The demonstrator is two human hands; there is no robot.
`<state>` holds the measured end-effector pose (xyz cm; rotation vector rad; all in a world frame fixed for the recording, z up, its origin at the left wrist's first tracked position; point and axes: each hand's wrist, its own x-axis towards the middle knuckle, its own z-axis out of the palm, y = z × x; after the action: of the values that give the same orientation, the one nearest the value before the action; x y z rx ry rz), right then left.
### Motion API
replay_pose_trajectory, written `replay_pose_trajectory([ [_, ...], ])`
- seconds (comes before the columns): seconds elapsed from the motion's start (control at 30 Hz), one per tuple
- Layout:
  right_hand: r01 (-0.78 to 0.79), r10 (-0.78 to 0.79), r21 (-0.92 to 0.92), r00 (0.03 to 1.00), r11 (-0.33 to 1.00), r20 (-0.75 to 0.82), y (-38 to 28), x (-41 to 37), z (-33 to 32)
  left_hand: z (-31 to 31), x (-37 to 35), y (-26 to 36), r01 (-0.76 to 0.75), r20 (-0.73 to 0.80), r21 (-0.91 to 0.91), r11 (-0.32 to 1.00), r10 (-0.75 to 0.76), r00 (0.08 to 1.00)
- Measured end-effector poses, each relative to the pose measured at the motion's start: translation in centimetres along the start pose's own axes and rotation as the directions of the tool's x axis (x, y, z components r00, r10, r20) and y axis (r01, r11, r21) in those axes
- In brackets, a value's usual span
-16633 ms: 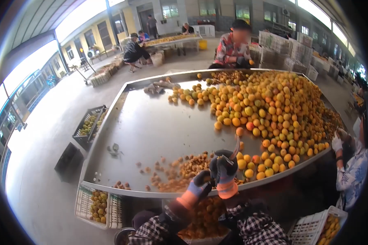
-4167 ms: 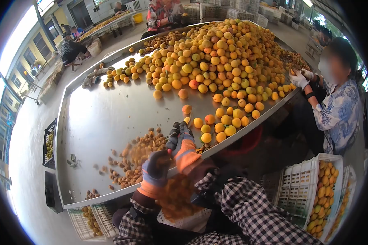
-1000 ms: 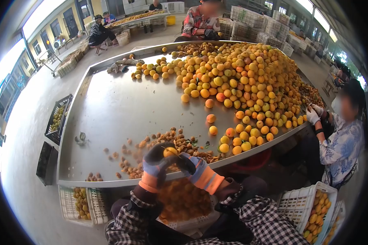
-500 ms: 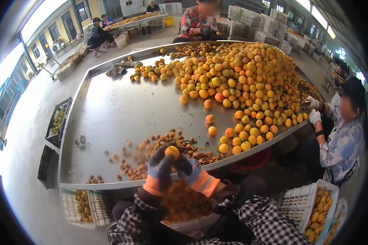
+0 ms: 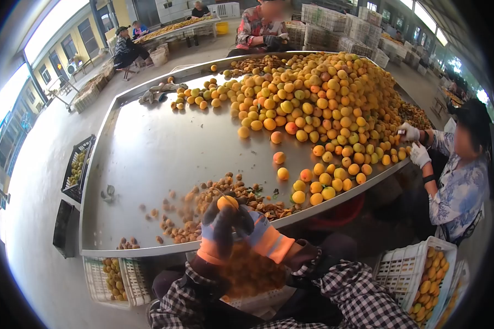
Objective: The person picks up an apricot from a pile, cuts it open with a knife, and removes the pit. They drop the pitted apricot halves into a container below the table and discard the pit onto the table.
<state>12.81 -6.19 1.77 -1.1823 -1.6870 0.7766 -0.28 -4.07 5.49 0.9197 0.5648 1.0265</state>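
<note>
Just over the near edge of the metal table (image 5: 148, 164), an apricot (image 5: 228, 202) is held between my two gloved hands. My left hand (image 5: 218, 229) has its dark fingers curled round the fruit from the left. From the right, my right hand (image 5: 251, 226) closes against it, its fingertips partly hidden. A thin line shows above the fruit, too small to name. Behind my hands lies a heap of brown pits (image 5: 208, 193), with torn apricot scraps (image 5: 271, 211) to the right. Under my wrists stands a container of blurred orange-brown pieces (image 5: 250, 274).
A large apricot pile (image 5: 324, 104) covers the table's far right. A person in white gloves (image 5: 420, 156) works at the right edge, another person (image 5: 260, 33) at the far edge. Crates of fruit stand at lower right (image 5: 389, 268), lower left (image 5: 132, 279) and left (image 5: 78, 167).
The view has shifted slightly. My hands stay together around the apricot, with only a small shift of the fingers. The right-hand person's gloved hands have moved a little.
</note>
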Motion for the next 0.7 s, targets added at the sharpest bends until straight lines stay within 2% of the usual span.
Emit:
replay_pose_trajectory([
  [0.03,-0.055,0.055,0.005,0.998,0.998,0.009,0.5,0.2,0.3,0.0,0.0,-0.3,0.004,0.007,0.002,1.0,-0.004,1.0],
  [0.07,-0.109,0.108,0.009,0.994,0.994,0.02,0.5,0.5,0.3,-0.2,0.3,-0.8,0.028,-0.049,-0.04,0.999,-0.03,0.998],
  [0.13,-0.104,0.105,-0.038,0.994,0.994,0.01,0.2,0.3,-0.3,-0.8,0.8,-1.1,0.049,-0.103,-0.086,0.995,-0.058,0.993],
  [0.2,-0.098,0.1,-0.086,0.995,0.991,0.01,-0.7,0.1,-1.2,-2.2,1.6,-0.3,-0.045,-0.026,0.294,0.955,0.055,0.998],
  [0.23,-0.07,0.071,-0.093,0.997,0.993,0.011,-1.1,0.0,-1.7,-2.6,1.9,-0.2,-0.047,-0.03,0.292,0.955,0.058,0.998],
  [0.3,-0.039,0.04,-0.094,0.999,0.995,0.015,-1.2,0.1,-1.6,-3.1,2.2,0.0,-0.247,0.071,0.479,0.842,0.243,0.967],
  [0.37,0.002,-0.001,-0.07,1.0,0.998,0.019,-0.5,0.1,-1.4,-2.5,1.8,0.2,-0.28,0.119,0.505,0.817,0.255,0.96],
  [0.43,-0.017,0.017,-0.011,1.0,1.0,-0.023,-0.4,0.2,-0.7,-0.4,0.8,0.5,-0.209,-0.068,0.413,0.887,0.259,0.964],
  [0.47,-0.032,0.035,0.049,0.997,0.998,-0.064,-0.3,0.3,-0.1,-0.2,0.7,-0.3,-0.204,-0.066,0.416,0.886,0.253,0.965],
  [0.5,-0.035,0.039,0.05,0.997,0.998,-0.07,0.3,0.3,0.4,-0.2,0.7,-1.3,-0.075,-0.174,0.161,0.984,0.103,0.979],
  [0.53,-0.067,0.066,-0.028,0.997,0.997,-0.035,1.3,0.4,0.9,-0.2,0.9,-1.8,0.041,-0.237,-0.117,0.992,-0.068,0.969],
  [0.57,-0.094,0.095,-0.107,0.996,0.99,0.0,1.3,0.7,0.9,0.0,1.0,-1.4,0.04,-0.233,-0.117,0.992,-0.067,0.97],
  [0.63,-0.072,0.071,-0.087,0.997,0.994,-0.012,1.1,0.5,0.4,0.1,1.0,-0.1,0.016,-0.112,0.15,0.989,0.001,0.994],
  [0.67,-0.052,0.05,-0.065,0.999,0.997,-0.021,0.6,0.4,0.0,-0.6,1.1,0.1,0.014,-0.113,0.147,0.989,0.003,0.994],
  [0.7,-0.05,0.049,-0.066,0.999,0.997,-0.017,0.3,0.5,-0.3,-1.6,1.3,0.2,-0.065,-0.066,0.388,0.919,0.098,0.993],
])
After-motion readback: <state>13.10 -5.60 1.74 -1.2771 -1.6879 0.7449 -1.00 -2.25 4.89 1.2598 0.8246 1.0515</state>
